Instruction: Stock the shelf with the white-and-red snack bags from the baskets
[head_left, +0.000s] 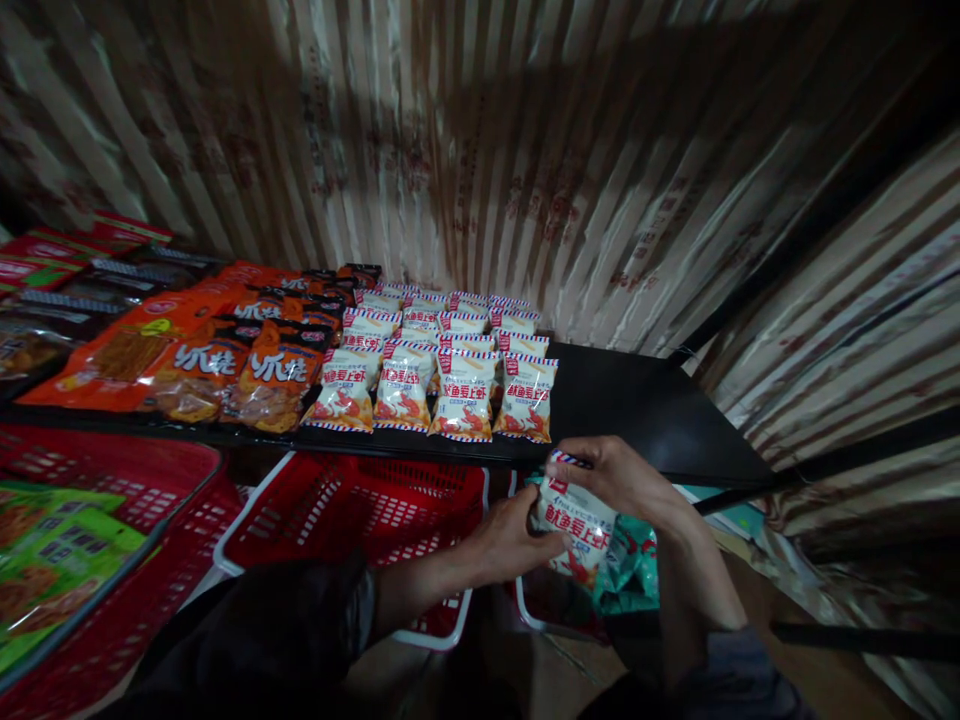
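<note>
A white snack bag (576,525) with red lettering is held between my two hands, in front of the shelf's edge. My left hand (506,540) is closed on its left side, with the thumb across the front. At the bag's top edge, my right hand (611,475) grips the striped seal. Matching snack bags (463,392) stand in rows on the black shelf (637,400), just beyond my hands. Behind and below the held bag are green packets (634,565) in a basket, partly hidden by my right arm.
Orange snack packs (274,370) fill the shelf further left. Below it hang or stand a red basket (300,515) with a white rim and another red basket (180,490) with green packs (67,560). A dark post (750,275) and pleated sheeting (480,150) border the shelf.
</note>
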